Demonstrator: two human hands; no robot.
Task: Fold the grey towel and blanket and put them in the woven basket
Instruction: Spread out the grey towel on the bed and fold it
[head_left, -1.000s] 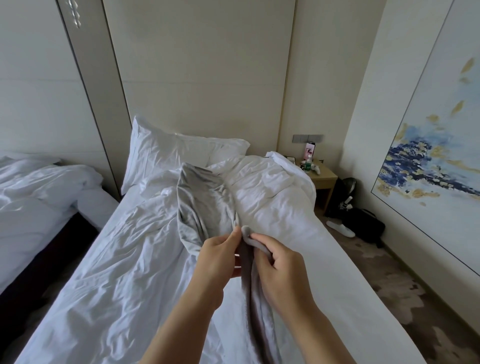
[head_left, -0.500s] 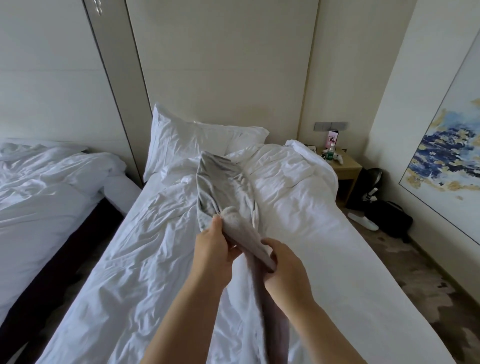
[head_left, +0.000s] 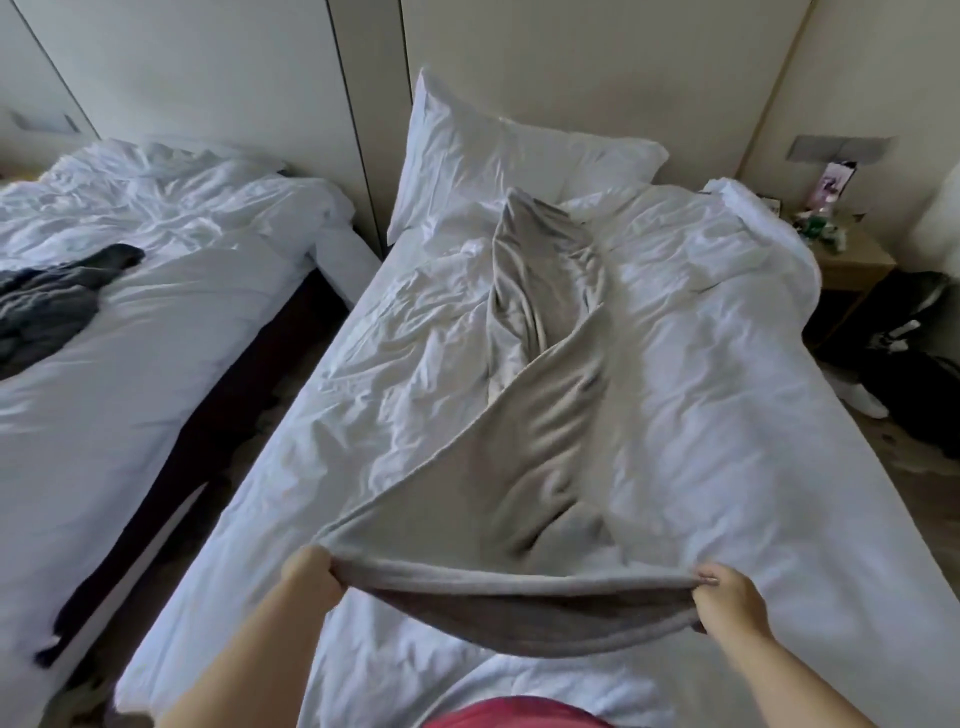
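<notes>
Extending lengthwise toward pillow: grey blanket.

Towel on bed (pillow behind).

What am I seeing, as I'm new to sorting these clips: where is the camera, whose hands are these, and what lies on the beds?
No machine here. A person wears a camera on the head, looking forward and down, so the two bare arms at the bottom are their own. The left hand and right hand each pinch a corner of a grey cloth, holding its near edge lifted and stretched; I cannot tell whether it is the towel or the blanket. The rest of it lies along the white bed towards a pillow. A dark cloth lies on the second bed at the left. No basket shows.
</notes>
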